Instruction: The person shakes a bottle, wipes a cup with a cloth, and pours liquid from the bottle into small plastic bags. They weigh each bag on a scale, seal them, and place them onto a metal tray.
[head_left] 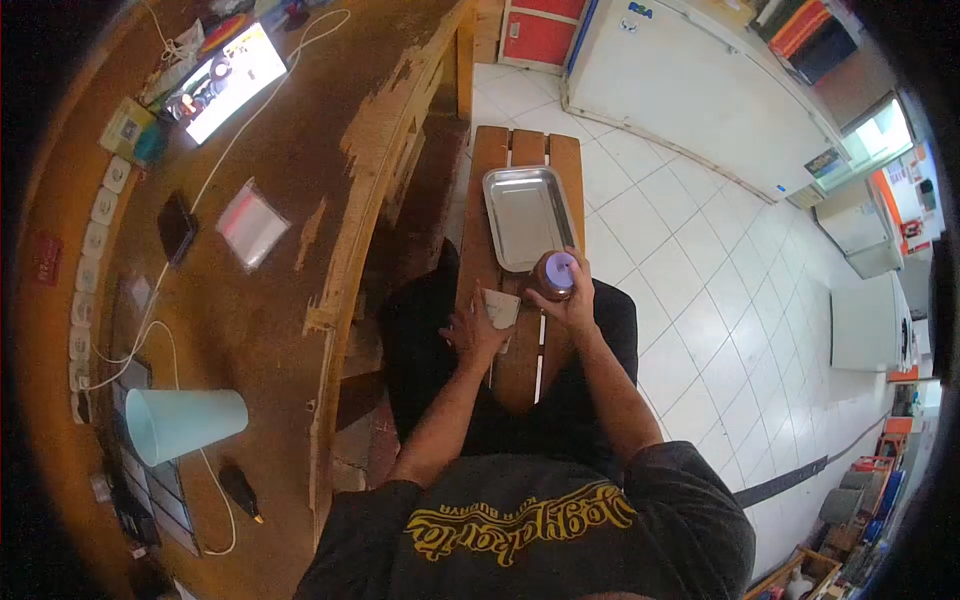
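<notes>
My right hand (577, 297) is closed around a round brown jar (552, 287) with a purple lid (560, 270), held above the wooden bench (518, 375). My left hand (474, 332) is at a pale, flat, squarish piece (502, 308), which lies between its index finger and thumb; its other fingers are spread to the left. I cannot make out what the piece is. Just beyond both hands, a rectangular metal tray (533, 222) rests on the bench, with nothing visible in it.
At left, a worn wooden table (290, 250) holds a lit phone screen (228, 82), a clear plastic bag (254, 226), a dark phone (177, 228), a light blue cup (188, 422) on its side and white cables. A white chest freezer (690, 90) stands across the tiled floor (690, 270).
</notes>
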